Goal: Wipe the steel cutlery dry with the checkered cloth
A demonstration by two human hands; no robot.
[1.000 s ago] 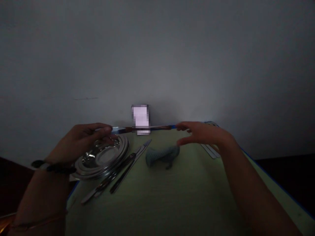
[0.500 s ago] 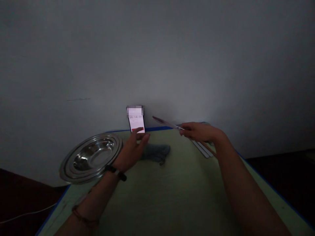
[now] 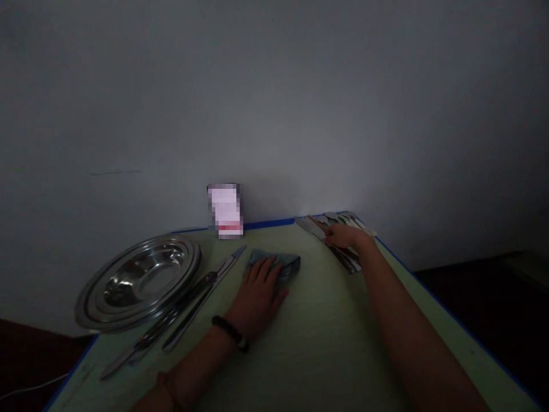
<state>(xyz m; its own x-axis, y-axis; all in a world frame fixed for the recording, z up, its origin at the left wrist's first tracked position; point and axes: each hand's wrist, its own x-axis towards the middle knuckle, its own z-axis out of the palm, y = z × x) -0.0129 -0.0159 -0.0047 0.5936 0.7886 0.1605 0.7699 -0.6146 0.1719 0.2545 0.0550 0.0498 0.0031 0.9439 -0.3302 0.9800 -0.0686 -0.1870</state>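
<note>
resting the left hand, loosely spread, on a cloth right of the stacked dishes; holding the right hand curled over a knife beside other cutlery, too dim to tell whether gripping or only touching.

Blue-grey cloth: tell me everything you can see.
The cloth looks like soft, blue-grey fabric, darker toward its right edge. It lies rumpled on the green table, between the metal dishes and the right hand. The left hand rests on it, fingers spread, hiding part; wet or dry, I cannot tell.
</note>
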